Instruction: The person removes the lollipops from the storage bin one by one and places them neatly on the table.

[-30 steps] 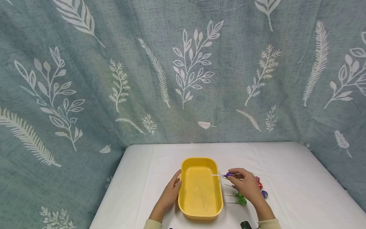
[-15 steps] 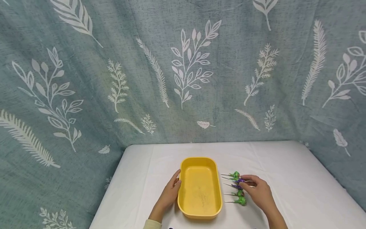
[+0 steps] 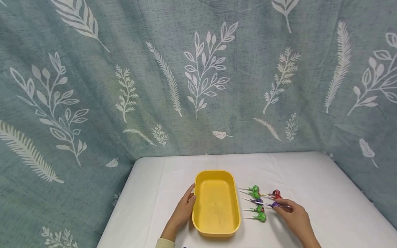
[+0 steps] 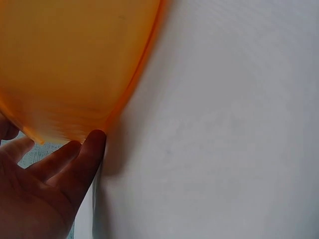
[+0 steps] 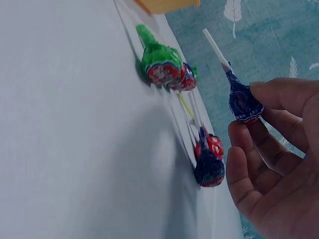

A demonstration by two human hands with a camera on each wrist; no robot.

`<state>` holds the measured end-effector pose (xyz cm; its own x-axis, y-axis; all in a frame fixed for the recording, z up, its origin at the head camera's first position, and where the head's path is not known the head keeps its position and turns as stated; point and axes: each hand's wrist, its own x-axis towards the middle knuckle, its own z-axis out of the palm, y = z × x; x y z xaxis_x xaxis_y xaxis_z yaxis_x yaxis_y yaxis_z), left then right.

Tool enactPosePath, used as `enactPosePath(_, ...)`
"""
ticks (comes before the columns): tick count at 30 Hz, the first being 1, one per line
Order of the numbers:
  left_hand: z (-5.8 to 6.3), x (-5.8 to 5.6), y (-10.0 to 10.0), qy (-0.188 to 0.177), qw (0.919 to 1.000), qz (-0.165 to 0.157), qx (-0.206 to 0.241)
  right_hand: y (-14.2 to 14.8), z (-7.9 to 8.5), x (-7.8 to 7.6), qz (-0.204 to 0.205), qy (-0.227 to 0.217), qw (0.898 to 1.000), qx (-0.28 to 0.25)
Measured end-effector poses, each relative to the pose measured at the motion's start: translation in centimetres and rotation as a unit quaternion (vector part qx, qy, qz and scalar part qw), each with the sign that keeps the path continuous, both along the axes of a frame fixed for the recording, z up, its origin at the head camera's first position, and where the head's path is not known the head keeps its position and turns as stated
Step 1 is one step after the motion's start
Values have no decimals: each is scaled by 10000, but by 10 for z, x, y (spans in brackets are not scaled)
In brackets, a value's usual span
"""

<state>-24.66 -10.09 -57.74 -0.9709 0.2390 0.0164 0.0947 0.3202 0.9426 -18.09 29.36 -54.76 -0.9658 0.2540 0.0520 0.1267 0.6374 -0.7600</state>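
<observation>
My left hand [image 3: 184, 208] rests against the left side of a yellow plastic tray [image 3: 194, 215]. In the left wrist view its extended fingers [image 4: 92, 149] touch the outside of the tray's wall. My right hand [image 3: 294, 217] pinches a purple-wrapped lollipop [image 3: 274, 205] by its head between thumb and fingers. That lollipop [image 5: 244, 102] is off the table in the right wrist view, its white stick pointing away from the hand. Left of the right hand lies a column of green lollipops [image 3: 261, 217] and a purple one [image 3: 258, 202], sticks towards the tray.
Red-wrapped lollipops [image 3: 276, 193] lie just beyond the right hand. A dark blue-wrapped lollipop [image 5: 209, 172] lies beside a red one in the right wrist view. A white cloth [image 3: 149, 193] covers the table, and a leaf-patterned green curtain [image 3: 173, 137] hangs behind.
My right hand has moved right and towards me, away from the tray, with a purple lollipop in its fingers. The red lollipops now show. The left hand stays at the tray.
</observation>
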Motion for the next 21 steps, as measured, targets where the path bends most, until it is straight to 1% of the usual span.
enactPosePath(6, -1, -1, 0, 23, 10000, 3, -43, 10, -6, 3, -152, -144, 9998, -1)
enactPosePath(12, -3, -3, 1, 36, 10000, 14, -40, 16, -7, 3, -194, -365, 9991, 32)
enactPosePath(21, -5, -3, 0, 7, 10000, 33, -86, 24, -10, 6, -283, -442, 9986, 80)
